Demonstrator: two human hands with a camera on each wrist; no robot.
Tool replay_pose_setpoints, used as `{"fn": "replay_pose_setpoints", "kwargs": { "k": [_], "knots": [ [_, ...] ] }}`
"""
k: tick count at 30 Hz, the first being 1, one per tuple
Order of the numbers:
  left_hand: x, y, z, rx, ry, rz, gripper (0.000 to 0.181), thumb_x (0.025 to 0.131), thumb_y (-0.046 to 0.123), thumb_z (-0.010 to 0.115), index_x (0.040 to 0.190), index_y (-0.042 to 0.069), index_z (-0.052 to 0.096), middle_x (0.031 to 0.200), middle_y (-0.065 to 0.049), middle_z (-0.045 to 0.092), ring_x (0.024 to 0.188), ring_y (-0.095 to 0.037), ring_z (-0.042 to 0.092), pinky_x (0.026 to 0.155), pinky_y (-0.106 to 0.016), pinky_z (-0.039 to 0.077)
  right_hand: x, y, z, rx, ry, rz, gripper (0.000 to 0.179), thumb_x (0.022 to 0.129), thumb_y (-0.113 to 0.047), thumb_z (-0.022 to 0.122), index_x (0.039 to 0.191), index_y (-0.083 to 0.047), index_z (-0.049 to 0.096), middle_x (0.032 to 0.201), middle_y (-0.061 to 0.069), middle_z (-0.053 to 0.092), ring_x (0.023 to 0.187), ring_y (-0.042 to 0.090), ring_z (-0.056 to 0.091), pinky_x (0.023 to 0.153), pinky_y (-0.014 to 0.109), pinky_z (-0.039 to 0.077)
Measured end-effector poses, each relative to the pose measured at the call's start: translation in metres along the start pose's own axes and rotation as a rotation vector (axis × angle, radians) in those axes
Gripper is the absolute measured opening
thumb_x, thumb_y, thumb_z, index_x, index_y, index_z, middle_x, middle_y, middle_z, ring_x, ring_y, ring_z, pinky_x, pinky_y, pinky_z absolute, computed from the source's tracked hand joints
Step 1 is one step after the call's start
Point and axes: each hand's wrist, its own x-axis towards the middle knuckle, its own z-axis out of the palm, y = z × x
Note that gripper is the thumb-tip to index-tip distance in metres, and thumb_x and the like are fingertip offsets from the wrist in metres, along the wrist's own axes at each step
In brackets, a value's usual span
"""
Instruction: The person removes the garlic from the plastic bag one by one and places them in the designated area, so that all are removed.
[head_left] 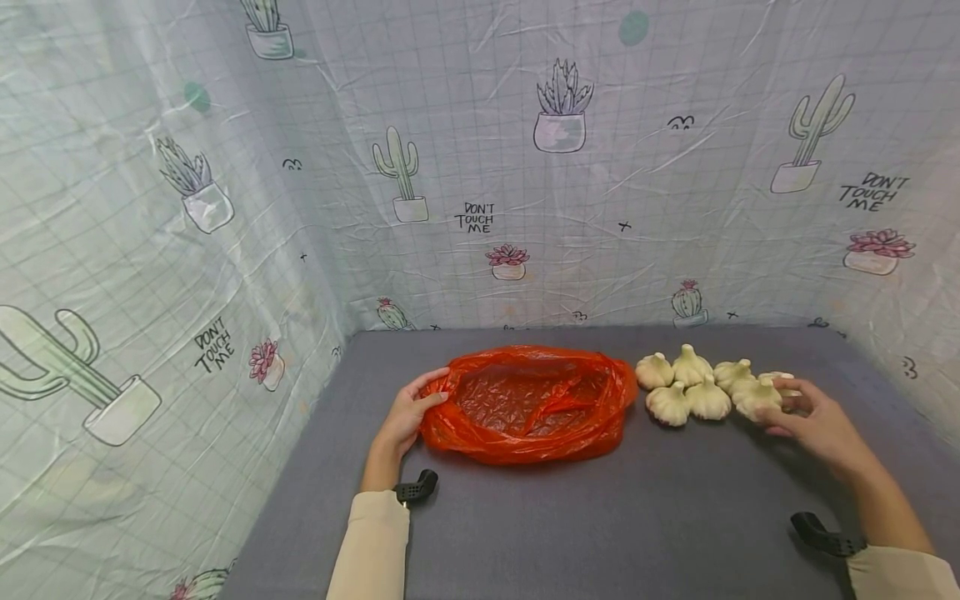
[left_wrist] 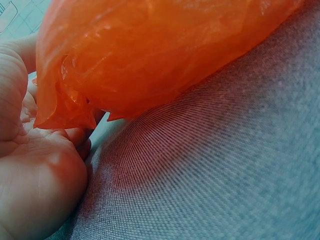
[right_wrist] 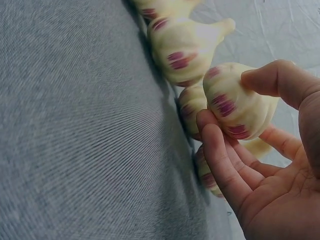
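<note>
A red plastic bag (head_left: 517,447) lies on the table with its wide mouth facing up. My left hand (head_left: 406,412) pinches the left side of its rim; in the left wrist view the orange-looking film (left_wrist: 160,55) passes between thumb and fingers. At the right, my right hand (head_left: 823,429) holds a garlic bulb (right_wrist: 237,102) between thumb and fingertips, slightly off the cloth. Several other garlic bulbs (head_left: 691,367) sit grouped between the bag and that hand. In the right wrist view, more bulbs (right_wrist: 182,52) stand beside and behind the held one.
Grey cloth (head_left: 555,533) covers the table. A patterned curtain (head_left: 480,175) with cactus drawings hangs behind and at both sides. Black wrist mounts (head_left: 825,536) sit on both forearms.
</note>
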Motion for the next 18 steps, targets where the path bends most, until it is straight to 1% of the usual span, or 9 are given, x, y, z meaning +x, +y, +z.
{"fn": "replay_pose_setpoints", "kwargs": {
  "k": [1,2,4,7,9,11,13,15,18],
  "knots": [
    [-0.0001,0.0001,0.0000,0.000,0.000,0.000,0.051,0.096,0.013,0.071,0.145,0.016,0.057,0.152,-0.010,0.051,0.126,-0.022,0.057,0.090,-0.028,0.058,0.0002,0.0012,-0.0001,0.003,-0.005,0.005,0.039,0.096,-0.011,0.071,0.123,-0.028,0.048,0.096,-0.019,0.058,0.078,0.002,0.068,0.069,0.029,0.062],
    [-0.0002,0.0003,0.0000,0.000,-0.001,0.001,0.051,0.096,0.013,0.071,0.145,0.016,0.057,0.152,-0.010,0.051,0.126,-0.022,0.057,0.090,-0.028,0.058,0.0001,0.0022,-0.0001,0.001,-0.011,0.010,0.039,0.096,-0.011,0.071,0.123,-0.027,0.048,0.096,-0.017,0.060,0.078,0.004,0.069,0.069,0.029,0.062],
    [-0.0003,0.0004,0.0000,-0.001,-0.002,0.002,0.051,0.096,0.014,0.071,0.145,0.016,0.057,0.152,-0.010,0.051,0.126,-0.023,0.057,0.090,-0.028,0.058,0.0001,0.0036,0.0000,-0.018,-0.021,0.019,0.039,0.097,-0.012,0.071,0.126,-0.021,0.047,0.100,-0.007,0.062,0.078,0.005,0.070,0.069,0.029,0.062],
    [-0.0007,0.0007,0.0005,-0.003,-0.003,0.003,0.051,0.097,0.014,0.070,0.145,0.016,0.057,0.151,-0.010,0.051,0.126,-0.023,0.058,0.090,-0.028,0.058,-0.0005,0.0044,-0.0002,-0.066,-0.036,0.041,0.048,0.098,-0.017,0.070,0.135,-0.004,0.042,0.112,0.020,0.062,0.080,0.001,0.069,0.070,0.030,0.062],
    [-0.0007,0.0006,0.0008,0.000,0.001,0.002,0.050,0.097,0.014,0.070,0.145,0.017,0.058,0.151,-0.010,0.052,0.125,-0.022,0.058,0.089,-0.028,0.058,-0.0009,0.0041,-0.0011,-0.099,-0.055,0.059,0.061,0.100,-0.021,0.068,0.142,0.006,0.034,0.122,0.038,0.055,0.081,-0.007,0.064,0.071,0.029,0.062],
    [-0.0006,0.0005,0.0010,0.004,0.006,0.002,0.049,0.097,0.014,0.070,0.145,0.017,0.058,0.151,-0.010,0.052,0.124,-0.022,0.059,0.089,-0.028,0.058,-0.0010,0.0035,-0.0024,-0.132,-0.077,0.081,0.072,0.101,-0.025,0.066,0.147,0.012,0.026,0.133,0.049,0.044,0.083,-0.015,0.055,0.071,0.029,0.061],
    [-0.0006,0.0004,0.0012,0.011,0.013,0.001,0.049,0.097,0.014,0.070,0.144,0.018,0.059,0.150,-0.009,0.052,0.123,-0.021,0.059,0.090,-0.028,0.059,-0.0007,0.0025,-0.0035,-0.152,-0.098,0.098,0.078,0.102,-0.028,0.064,0.150,0.015,0.020,0.140,0.053,0.036,0.083,-0.020,0.050,0.072,0.029,0.061],
    [-0.0008,0.0005,0.0014,0.015,0.018,0.002,0.048,0.097,0.014,0.070,0.143,0.018,0.059,0.150,-0.009,0.052,0.123,-0.021,0.059,0.090,-0.029,0.059,-0.0001,0.0017,-0.0042,-0.177,-0.108,0.114,0.081,0.103,-0.031,0.063,0.152,0.016,0.019,0.143,0.054,0.033,0.083,-0.021,0.048,0.072,0.028,0.061],
    [-0.0011,0.0006,0.0016,0.012,0.021,-0.001,0.047,0.097,0.014,0.070,0.142,0.019,0.061,0.150,-0.008,0.053,0.123,-0.021,0.060,0.091,-0.030,0.059,0.0005,0.0022,-0.0040,-0.192,-0.112,0.124,0.081,0.102,-0.032,0.063,0.151,0.015,0.019,0.142,0.054,0.035,0.079,-0.010,0.061,0.070,0.028,0.060]
  ]
}}
